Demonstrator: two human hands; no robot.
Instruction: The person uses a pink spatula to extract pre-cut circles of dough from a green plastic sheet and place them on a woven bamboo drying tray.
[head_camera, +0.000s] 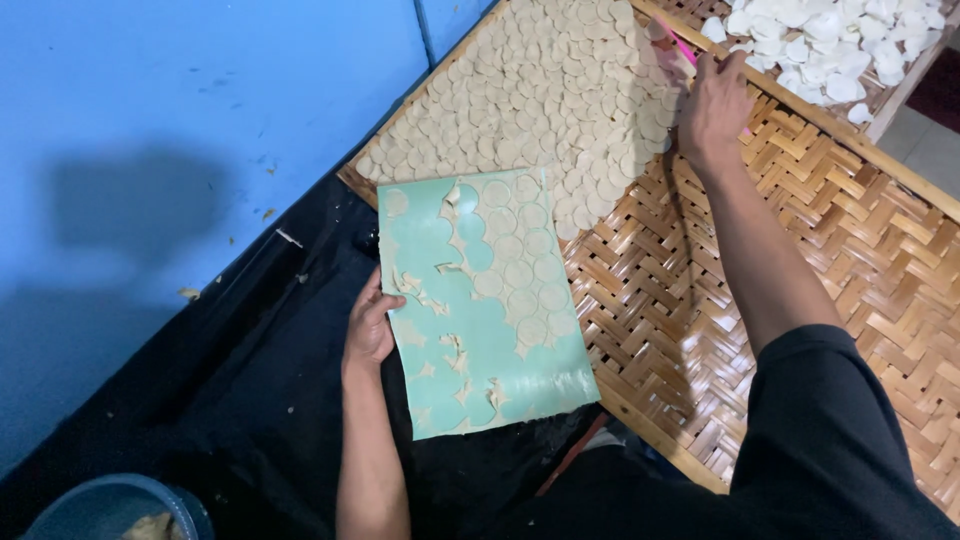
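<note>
My left hand (368, 325) grips the left edge of a mint-green sheet (490, 360). The sheet carries thin round dough discs (522, 272) on its upper right part and torn dough scraps elsewhere. My right hand (712, 105) reaches far across a woven bamboo tray (830, 230). It rests at the right edge of a dense layer of overlapping pale discs (540, 85) spread on the tray. A pink tool shows just beyond its fingers; whether the hand grips it is unclear.
A second tray at the top right holds white chips (830, 45). A blue mat (170, 130) lies to the left, a black cloth (250, 400) under the sheet. A blue bucket (110, 505) with dough scraps sits at the bottom left.
</note>
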